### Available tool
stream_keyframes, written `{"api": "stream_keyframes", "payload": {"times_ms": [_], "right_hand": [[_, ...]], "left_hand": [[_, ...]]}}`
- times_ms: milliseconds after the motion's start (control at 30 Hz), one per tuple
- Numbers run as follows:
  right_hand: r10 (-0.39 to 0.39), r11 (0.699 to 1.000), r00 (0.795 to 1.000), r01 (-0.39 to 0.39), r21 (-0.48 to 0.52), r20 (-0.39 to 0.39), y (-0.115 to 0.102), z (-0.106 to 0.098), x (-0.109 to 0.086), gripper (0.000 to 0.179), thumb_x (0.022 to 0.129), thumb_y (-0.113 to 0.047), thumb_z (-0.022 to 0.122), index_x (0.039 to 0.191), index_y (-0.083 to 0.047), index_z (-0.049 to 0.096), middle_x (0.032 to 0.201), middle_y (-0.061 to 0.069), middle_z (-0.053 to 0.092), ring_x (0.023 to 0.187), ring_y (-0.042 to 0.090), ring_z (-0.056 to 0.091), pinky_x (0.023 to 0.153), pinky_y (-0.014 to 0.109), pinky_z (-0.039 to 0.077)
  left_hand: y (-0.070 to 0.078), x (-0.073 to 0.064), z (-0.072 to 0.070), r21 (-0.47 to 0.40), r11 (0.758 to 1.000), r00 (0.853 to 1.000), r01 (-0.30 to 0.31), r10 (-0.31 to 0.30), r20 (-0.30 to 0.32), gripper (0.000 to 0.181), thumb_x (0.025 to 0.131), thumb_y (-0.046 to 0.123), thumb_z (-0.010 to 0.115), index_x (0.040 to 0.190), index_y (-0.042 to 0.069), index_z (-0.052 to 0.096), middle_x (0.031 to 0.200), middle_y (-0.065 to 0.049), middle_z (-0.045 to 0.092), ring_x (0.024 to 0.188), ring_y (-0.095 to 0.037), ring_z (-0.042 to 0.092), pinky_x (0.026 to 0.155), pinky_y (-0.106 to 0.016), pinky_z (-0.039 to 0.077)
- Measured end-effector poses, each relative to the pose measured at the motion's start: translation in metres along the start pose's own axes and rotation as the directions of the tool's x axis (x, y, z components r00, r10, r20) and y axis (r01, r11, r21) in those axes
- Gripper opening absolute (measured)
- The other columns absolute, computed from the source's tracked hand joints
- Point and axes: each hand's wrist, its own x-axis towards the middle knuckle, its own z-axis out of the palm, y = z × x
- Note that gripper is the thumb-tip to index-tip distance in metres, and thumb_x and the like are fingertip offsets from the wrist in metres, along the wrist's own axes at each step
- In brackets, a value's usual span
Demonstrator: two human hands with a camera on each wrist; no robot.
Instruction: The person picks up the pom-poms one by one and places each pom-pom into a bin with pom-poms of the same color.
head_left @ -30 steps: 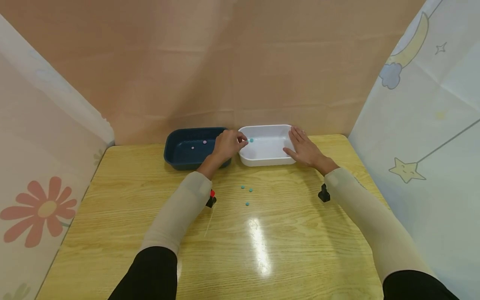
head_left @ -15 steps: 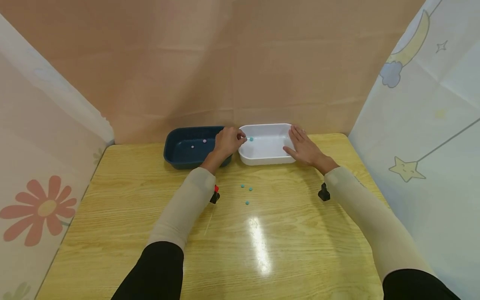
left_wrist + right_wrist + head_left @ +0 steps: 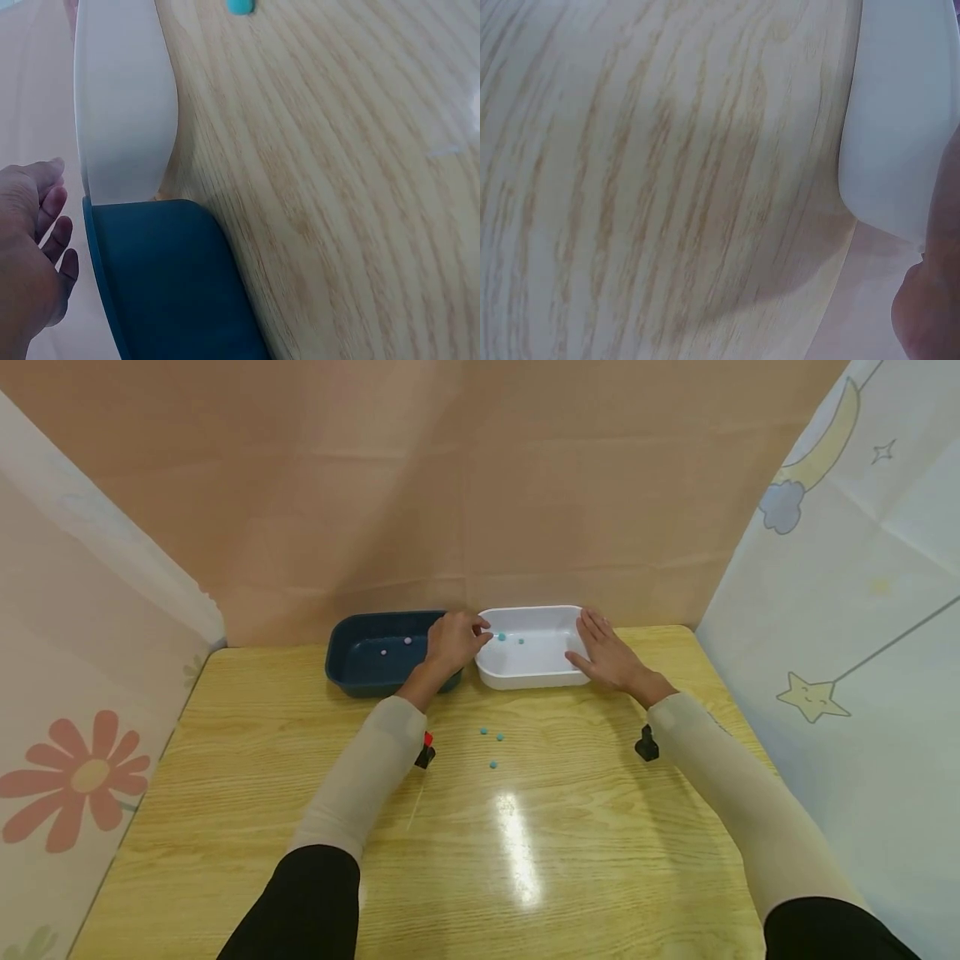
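My left hand (image 3: 453, 642) hovers where the dark blue basin (image 3: 360, 685) meets the white basin (image 3: 532, 681). Its thumb and forefinger stand apart over the white basin's left end, and the left wrist view shows nothing between the loosely bent fingers (image 3: 56, 202). Inside the white basin lie two small teal balls, one ball (image 3: 502, 637) at the left and a second ball (image 3: 521, 642) beside it. Spread on the white basin's right rim rests my right hand (image 3: 609, 658), fingers straight. Two small pale pink balls (image 3: 408, 641) are visible in the dark basin, partly covered by my left hand.
Three teal balls (image 3: 492, 765) lie loose on the wooden table (image 3: 600, 827), in front of the basins. Brown paper (image 3: 525, 510) rises behind the basins, and printed sheets (image 3: 847, 610) flank the table on both sides.
A teal ball has left my left fingers and now lies in the white basin. The left thumb and forefinger have parted. My right hand stays on the rim.
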Motion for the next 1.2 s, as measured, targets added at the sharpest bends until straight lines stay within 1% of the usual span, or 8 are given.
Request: {"api": "stream_keyframes", "payload": {"times_ms": [200,333,400,567,700,933,1067,1200], "right_hand": [[0.007,1.0,1.0,-0.007,-0.004,0.001,-0.002,-0.001,-0.002,0.085,0.103,-0.055,0.029,0.153,0.007,0.001,0.162,0.022,-0.006,0.15,0.037,-0.004,0.121,0.046,-0.001],[0.009,1.0,1.0,-0.009,-0.013,0.002,-0.003,-0.001,-0.003,0.084,0.103,-0.054,0.031,0.153,0.007,0.003,0.162,0.022,-0.004,0.15,0.037,-0.003,0.121,0.046,0.001],[0.011,1.0,1.0,-0.011,-0.01,0.004,-0.003,0.0,-0.003,0.084,0.103,-0.054,0.031,0.153,0.007,0.002,0.162,0.022,-0.004,0.15,0.037,-0.003,0.121,0.046,0.001],[0.018,1.0,1.0,-0.018,-0.001,0.006,-0.002,0.001,-0.004,0.085,0.103,-0.054,0.031,0.153,0.007,0.002,0.162,0.023,-0.004,0.15,0.037,-0.003,0.121,0.047,0.001],[0.019,1.0,1.0,-0.019,-0.007,0.012,-0.002,0.001,-0.004,0.084,0.103,-0.054,0.03,0.153,0.008,0.002,0.162,0.023,-0.005,0.15,0.037,-0.003,0.121,0.046,0.0],[0.013,1.0,1.0,-0.013,-0.012,0.006,-0.003,0.0,-0.004,0.083,0.103,-0.052,0.032,0.153,0.008,0.002,0.162,0.024,-0.004,0.15,0.037,-0.004,0.121,0.047,0.0],[0.01,1.0,1.0,-0.01,-0.006,0.002,-0.003,-0.001,-0.002,0.084,0.103,-0.053,0.031,0.153,0.008,0.002,0.162,0.024,-0.005,0.15,0.038,-0.003,0.121,0.046,0.0],[0.012,1.0,1.0,-0.012,-0.008,0.002,-0.003,-0.001,-0.001,0.084,0.103,-0.054,0.029,0.153,0.007,0.002,0.162,0.022,-0.006,0.15,0.037,-0.003,0.121,0.046,0.0]], "left_hand": [[0.001,-0.008,-0.006,0.003,1.0,1.0,-0.027,0.027,0.003,0.023,0.09,0.032,0.071,0.106,0.017,0.078,0.092,0.004,0.069,0.083,-0.013,0.06,0.062,-0.028,0.049],[0.001,-0.015,-0.009,0.006,1.0,0.999,-0.029,0.029,0.018,0.023,0.09,0.033,0.07,0.106,0.018,0.078,0.092,0.004,0.069,0.084,-0.012,0.059,0.062,-0.028,0.049],[-0.001,-0.018,-0.009,0.021,0.999,0.999,-0.039,0.038,0.023,0.024,0.09,0.035,0.07,0.106,0.019,0.078,0.092,0.005,0.069,0.084,-0.011,0.058,0.062,-0.026,0.048],[-0.004,-0.025,-0.011,0.033,0.996,0.997,-0.082,0.081,0.019,0.024,0.09,0.035,0.07,0.106,0.019,0.078,0.091,0.006,0.067,0.082,-0.01,0.058,0.061,-0.026,0.048],[-0.006,-0.03,-0.013,0.016,0.994,0.994,-0.109,0.109,0.017,0.024,0.09,0.034,0.071,0.106,0.017,0.078,0.091,0.006,0.067,0.082,-0.011,0.058,0.061,-0.027,0.048],[-0.007,-0.036,-0.018,0.033,0.988,0.988,-0.154,0.153,0.019,0.023,0.089,0.035,0.072,0.104,0.019,0.078,0.09,0.007,0.067,0.08,-0.01,0.058,0.058,-0.026,0.047],[-0.007,-0.04,-0.021,0.016,0.985,0.985,-0.174,0.174,0.022,0.022,0.089,0.032,0.073,0.103,0.017,0.078,0.091,0.006,0.068,0.079,-0.011,0.057,0.056,-0.026,0.046],[-0.005,-0.046,-0.023,-0.002,0.98,0.98,-0.197,0.197,0.036,0.021,0.09,0.03,0.072,0.104,0.015,0.078,0.094,0.004,0.069,0.081,-0.011,0.058,0.058,-0.025,0.048]]}}
